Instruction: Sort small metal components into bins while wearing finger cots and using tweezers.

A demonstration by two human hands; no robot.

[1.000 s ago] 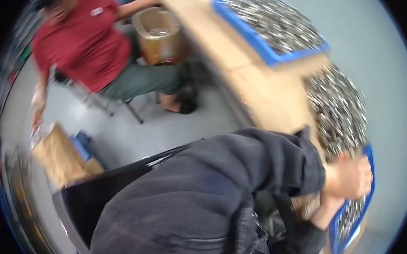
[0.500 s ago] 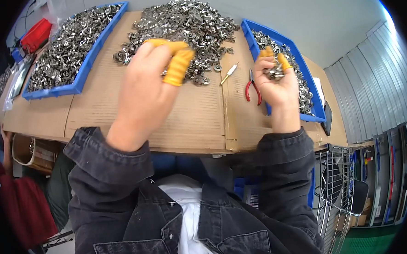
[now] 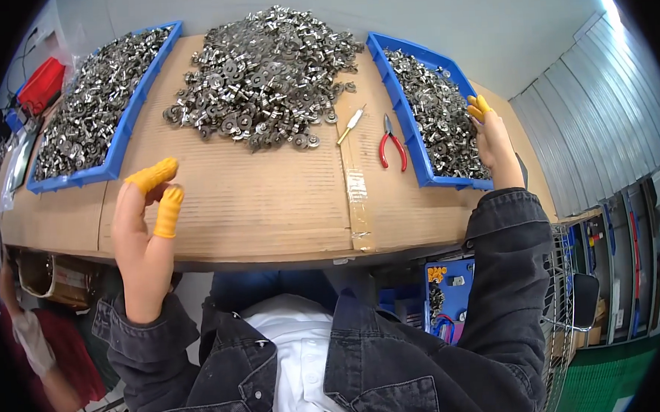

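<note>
You have red-handled pliers (image 3: 392, 144) and a small screwdriver (image 3: 351, 124) lying on the cardboard-covered bench (image 3: 270, 202), beside the loose heap of metal parts (image 3: 267, 75). Far left: second blue tray (image 3: 90, 114), red box (image 3: 40, 83).

We count two blue trays (image 3: 121, 135) (image 3: 407, 120) of metal parts, one loose heap of metal parts (image 3: 267, 75), one red-handled pliers (image 3: 391, 147), one small screwdriver (image 3: 350, 124), three yellow finger cots (image 3: 153, 174) (image 3: 167, 211) (image 3: 477, 107).
</note>
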